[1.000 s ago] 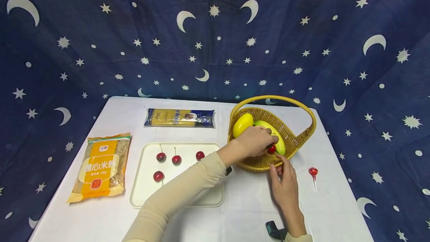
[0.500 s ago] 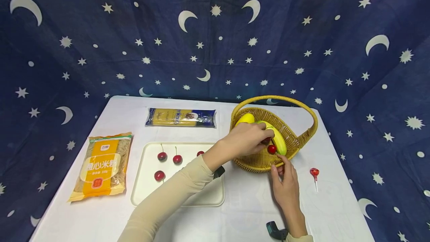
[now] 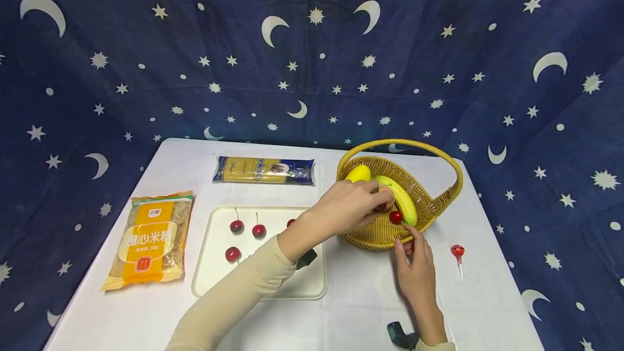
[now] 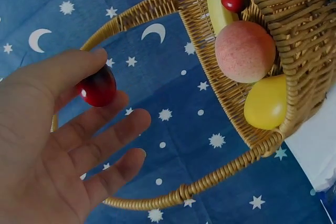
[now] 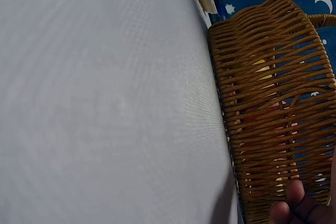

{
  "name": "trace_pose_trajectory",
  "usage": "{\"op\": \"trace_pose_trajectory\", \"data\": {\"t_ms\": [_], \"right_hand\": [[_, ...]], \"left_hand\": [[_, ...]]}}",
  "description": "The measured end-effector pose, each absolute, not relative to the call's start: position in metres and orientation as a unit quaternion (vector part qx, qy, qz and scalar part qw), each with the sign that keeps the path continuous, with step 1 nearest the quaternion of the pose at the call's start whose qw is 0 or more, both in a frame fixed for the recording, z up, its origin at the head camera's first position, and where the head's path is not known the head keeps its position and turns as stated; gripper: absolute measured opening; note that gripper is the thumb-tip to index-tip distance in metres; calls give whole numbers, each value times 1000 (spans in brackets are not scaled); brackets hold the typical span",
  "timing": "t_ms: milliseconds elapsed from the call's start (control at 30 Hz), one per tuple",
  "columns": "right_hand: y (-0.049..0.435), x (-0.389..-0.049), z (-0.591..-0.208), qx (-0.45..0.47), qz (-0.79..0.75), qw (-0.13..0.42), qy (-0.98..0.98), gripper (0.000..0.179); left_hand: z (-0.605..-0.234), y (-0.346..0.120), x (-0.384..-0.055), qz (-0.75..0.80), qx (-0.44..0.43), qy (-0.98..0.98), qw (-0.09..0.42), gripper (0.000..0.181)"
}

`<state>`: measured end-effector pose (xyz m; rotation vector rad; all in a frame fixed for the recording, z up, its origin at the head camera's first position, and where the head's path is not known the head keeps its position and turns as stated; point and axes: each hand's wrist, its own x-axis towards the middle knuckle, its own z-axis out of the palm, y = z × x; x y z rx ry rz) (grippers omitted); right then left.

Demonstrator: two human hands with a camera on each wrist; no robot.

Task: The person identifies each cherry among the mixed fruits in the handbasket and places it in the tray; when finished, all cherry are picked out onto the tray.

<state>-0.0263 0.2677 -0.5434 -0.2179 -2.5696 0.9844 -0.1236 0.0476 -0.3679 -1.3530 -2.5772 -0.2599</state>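
In the left wrist view my left hand [image 4: 68, 129] pinches a dark red cherry [image 4: 98, 88] between thumb and index finger, the other fingers spread. The head view puts this left hand [image 3: 353, 205] over the near left part of the wicker basket [image 3: 377, 242]. Inside the basket are a banana [image 3: 403, 205], a bright red cherry [image 3: 396, 217], a pink peach [image 4: 245, 51] and a yellow, lemon-like fruit [image 3: 359, 173]. My right hand [image 3: 416, 264] holds the basket's near rim; its fingertips show against the wicker [image 5: 273, 129] in the right wrist view.
A cream tray [image 3: 207, 280] with several cherries [image 3: 236, 226] lies left of the basket, partly under my left forearm. A spaghetti pack [image 3: 264, 170] lies behind it, a rice noodle bag [image 3: 151, 240] to the left. A red lollipop [image 3: 457, 253] lies right of the basket.
My left hand has drawn back to the left with a cherry in its fingers, showing more of the cherry in the basket. My right hand stays at the rim.
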Motion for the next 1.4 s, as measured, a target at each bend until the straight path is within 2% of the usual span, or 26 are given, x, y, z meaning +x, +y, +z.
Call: {"op": "trace_pose_trajectory", "data": {"t_ms": [433,733,1067,1400], "right_hand": [[267,-26,-542,-80,354,184,-913,44],[266,-25,-543,-76,353,186,-914,44],[266,-25,-543,-75,353,189,-913,44],[266,-26,-542,-87,347,170,-918,44]], "left_hand": [[-366,1,-108,-85,-424,-894,118,29],[-372,-45,-99,-111,-389,-904,141,25],[-380,-85,-87,-134,-336,-920,149,33],[-395,-117,-66,-140,-304,-930,155,35]]}}
